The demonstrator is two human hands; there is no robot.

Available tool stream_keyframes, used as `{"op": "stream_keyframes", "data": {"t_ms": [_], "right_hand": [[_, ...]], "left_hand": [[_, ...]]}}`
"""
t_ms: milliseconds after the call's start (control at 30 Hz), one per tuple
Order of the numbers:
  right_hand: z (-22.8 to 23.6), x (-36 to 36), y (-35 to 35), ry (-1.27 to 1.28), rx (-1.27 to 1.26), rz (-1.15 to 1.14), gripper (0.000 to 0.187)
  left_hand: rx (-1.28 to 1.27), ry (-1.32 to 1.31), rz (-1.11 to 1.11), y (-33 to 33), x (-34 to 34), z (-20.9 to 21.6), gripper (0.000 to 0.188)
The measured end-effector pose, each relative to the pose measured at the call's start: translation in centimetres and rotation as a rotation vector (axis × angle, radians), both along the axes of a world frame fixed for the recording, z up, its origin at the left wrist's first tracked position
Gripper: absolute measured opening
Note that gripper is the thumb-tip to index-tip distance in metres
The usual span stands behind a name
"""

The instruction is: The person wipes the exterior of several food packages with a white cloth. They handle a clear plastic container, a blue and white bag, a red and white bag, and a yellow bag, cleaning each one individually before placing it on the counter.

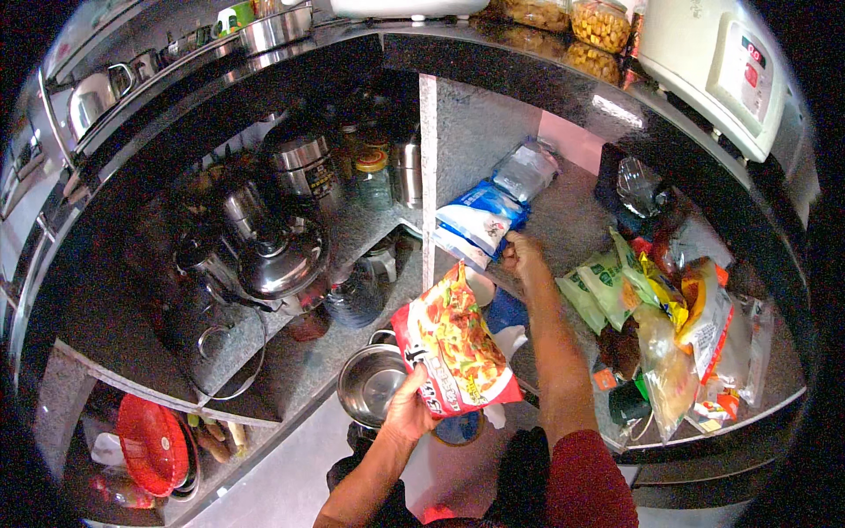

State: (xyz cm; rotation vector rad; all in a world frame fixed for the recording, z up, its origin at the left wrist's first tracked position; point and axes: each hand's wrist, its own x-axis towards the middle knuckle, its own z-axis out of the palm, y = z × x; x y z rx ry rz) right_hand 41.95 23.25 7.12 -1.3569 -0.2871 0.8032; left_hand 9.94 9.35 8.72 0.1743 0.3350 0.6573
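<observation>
My left hand [409, 407] grips the lower left side of a red food packet [458, 343] with a picture of a cooked dish on its front. The packet is tilted in front of me. My right hand [523, 255] reaches onto the right-hand shelf, its fingers curled at the edge of a blue-and-white packet [484, 216]. The fingertips are partly hidden there. A clear-and-silver packet [525, 167] lies behind the blue-and-white one. Beneath my hands, a steel pot [373, 385] stands to the left of the red packet.
Light green packets [598, 286] and several bags crowd the right shelf. A white upright divider [429, 176] separates it from the left shelf, which holds steel cookware [282, 255] and a glass jar [372, 180]. A red basket [151, 444] sits low left. A white appliance [717, 70] stands on the counter.
</observation>
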Motion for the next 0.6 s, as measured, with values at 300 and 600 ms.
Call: {"op": "stream_keyframes", "data": {"t_ms": [300,600], "right_hand": [[1.4,-2.0,0.2,-0.057,-0.071,-0.019,0.015],[0.6,-2.1,0.2,0.329,0.014,0.073,0.015]], "left_hand": [[0.013,0.073,0.0,-0.1,-0.4,-1.1,0.062],[-0.057,0.081,0.017,-0.2,-0.1,-0.6,0.057]]}}
